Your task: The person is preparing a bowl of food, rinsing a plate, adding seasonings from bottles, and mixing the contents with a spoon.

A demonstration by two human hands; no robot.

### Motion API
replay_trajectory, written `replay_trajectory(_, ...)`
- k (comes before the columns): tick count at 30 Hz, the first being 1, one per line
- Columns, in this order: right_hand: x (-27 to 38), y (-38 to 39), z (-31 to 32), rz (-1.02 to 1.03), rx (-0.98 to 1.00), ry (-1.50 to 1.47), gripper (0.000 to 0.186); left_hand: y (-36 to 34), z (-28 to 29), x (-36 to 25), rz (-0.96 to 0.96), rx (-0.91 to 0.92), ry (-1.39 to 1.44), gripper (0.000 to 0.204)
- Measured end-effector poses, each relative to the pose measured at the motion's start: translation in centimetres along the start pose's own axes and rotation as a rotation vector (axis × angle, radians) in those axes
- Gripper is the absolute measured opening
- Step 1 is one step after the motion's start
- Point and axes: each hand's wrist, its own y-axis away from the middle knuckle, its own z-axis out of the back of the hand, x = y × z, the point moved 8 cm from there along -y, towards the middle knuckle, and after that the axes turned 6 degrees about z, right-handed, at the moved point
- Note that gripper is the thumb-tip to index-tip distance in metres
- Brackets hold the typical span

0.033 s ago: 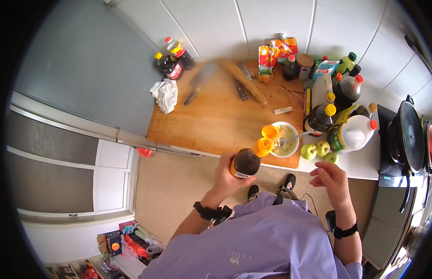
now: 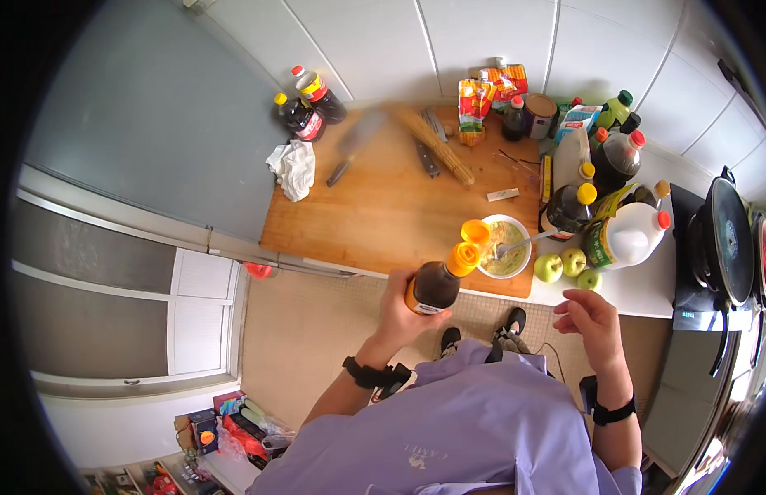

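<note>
My left hand [image 2: 399,318] is wrapped round a dark sauce bottle [image 2: 436,287] with an orange flip cap [image 2: 462,259], whose lid stands raised. The bottle leans toward a white bowl [image 2: 527,257], its cap close to the near left rim. Inside the bowl is a pale yellow-green mixture [image 2: 507,262] with a spoon [image 2: 527,242] resting in it, handle to the right. No stream of sauce can be made out. My right hand [image 2: 593,323] hovers at the counter's front edge, fingers loosely bent and holding nothing, just below several green apples [image 2: 574,262].
The bowl stands on a wooden board [image 2: 358,223]. Farther back lie a cleaver [image 2: 358,142], a knife [image 2: 427,157] and a bundle of noodles [image 2: 439,147]. A white jug [image 2: 635,235] and several bottles [image 2: 568,210] crowd the right; beyond is a pan [image 2: 725,239] on the stove.
</note>
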Motion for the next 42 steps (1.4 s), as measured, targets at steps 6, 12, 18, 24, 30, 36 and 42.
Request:
replay_trajectory(6, -3.1, 1.6, 4.3, -0.025, -0.154, -0.055, 0.025, -1.5, 0.5, 2.8, 0.008, -0.060, -0.078, 0.068)
replay_trajectory(12, -5.0, 1.9, 4.8, -0.079, -0.153, -0.106, 0.023, -1.9, 0.3, 4.0, -0.006, -0.080, -0.407, 0.069)
replay_trajectory(18, -5.3, 2.4, 5.4, -0.078, -0.157, -0.097, 0.024, -2.5, -0.5, 3.9, -0.026, -0.035, -0.584, 0.070)
replay_trajectory(24, -5.3, 2.4, 5.6, -0.065, -0.162, -0.108, 0.024, -3.3, -1.5, 2.8, -0.126, -0.006, -0.729, 0.068)
replay_trajectory(30, -5.4, 2.3, 5.8, -0.074, -0.165, -0.114, 0.023, -4.0, -2.0, 2.4, -0.127, 0.033, -0.792, 0.070)
replay_trajectory(36, -5.2, 2.6, 6.1, -0.067, -0.177, -0.115, 0.023, -4.5, -2.5, 2.1, -0.164, 0.042, -0.857, 0.068)
replay_trajectory(42, -5.4, 2.9, 6.5, -0.059, -0.196, -0.131, 0.023, -4.7, -3.1, 1.5, -0.223, 0.055, -0.910, 0.067)
